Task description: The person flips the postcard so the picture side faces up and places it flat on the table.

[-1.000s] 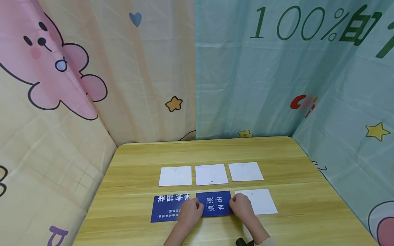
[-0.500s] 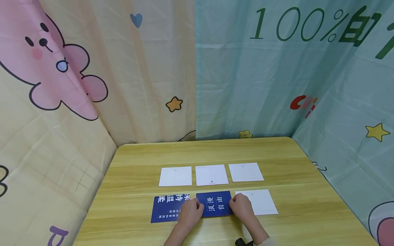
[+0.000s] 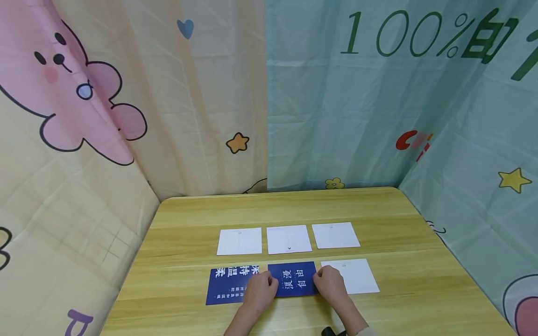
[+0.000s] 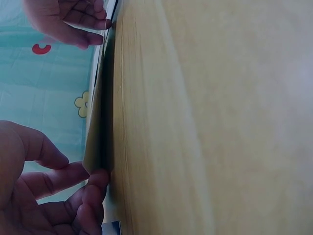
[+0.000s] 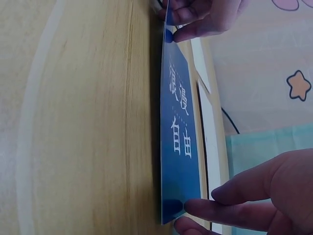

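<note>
A dark blue card (image 3: 293, 284) with white Chinese characters is held between both hands at the front of the table. My left hand (image 3: 260, 291) pinches its left edge, and my right hand (image 3: 331, 281) pinches its right edge. In the right wrist view the blue card (image 5: 178, 132) stands slightly off the wood, with a shadow beneath. Thumb and fingers of the left hand (image 4: 54, 186) meet at a card corner in the left wrist view. Left of it lies another blue card (image 3: 224, 285), partly hidden by the left hand. A white card (image 3: 359, 276) lies behind the right hand.
Three white cards lie in a row farther back: left (image 3: 239, 241), middle (image 3: 289, 239) and right (image 3: 335, 234). A black object (image 3: 329, 331) shows at the bottom edge by the right forearm. Printed curtains (image 3: 336, 116) hang around the wooden table (image 3: 189, 210).
</note>
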{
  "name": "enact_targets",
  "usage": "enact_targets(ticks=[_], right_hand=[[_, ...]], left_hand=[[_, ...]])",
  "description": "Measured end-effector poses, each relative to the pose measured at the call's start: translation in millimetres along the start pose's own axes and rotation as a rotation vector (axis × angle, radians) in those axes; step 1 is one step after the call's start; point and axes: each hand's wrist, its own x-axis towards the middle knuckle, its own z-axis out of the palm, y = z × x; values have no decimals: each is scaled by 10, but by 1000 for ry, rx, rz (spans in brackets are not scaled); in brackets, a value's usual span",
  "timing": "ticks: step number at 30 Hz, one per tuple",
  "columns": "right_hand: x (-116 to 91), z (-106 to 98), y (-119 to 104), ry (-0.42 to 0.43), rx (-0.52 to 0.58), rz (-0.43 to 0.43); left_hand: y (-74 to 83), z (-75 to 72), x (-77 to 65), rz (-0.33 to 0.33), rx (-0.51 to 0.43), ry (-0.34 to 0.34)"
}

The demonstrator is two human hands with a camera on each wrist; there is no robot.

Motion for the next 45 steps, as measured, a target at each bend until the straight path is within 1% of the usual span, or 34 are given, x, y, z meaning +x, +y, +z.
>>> enact_targets(ticks=[10,19,27,33,45], right_hand=[[17,28,45,14,7,-12],[4,27,37,4,9,-12],[-7,33,30,-8,12,7],[-10,41,24,-7,14,7],[1,59,50,12,6,8]], left_hand=[[9,-13,-4,-7,-11,-13],[27,-8,-8,2,25,-21],[61,-26,-1,5,65,-28],[75,-23,1,16,100,-19],[85,-21,-6,42,117,-8]])
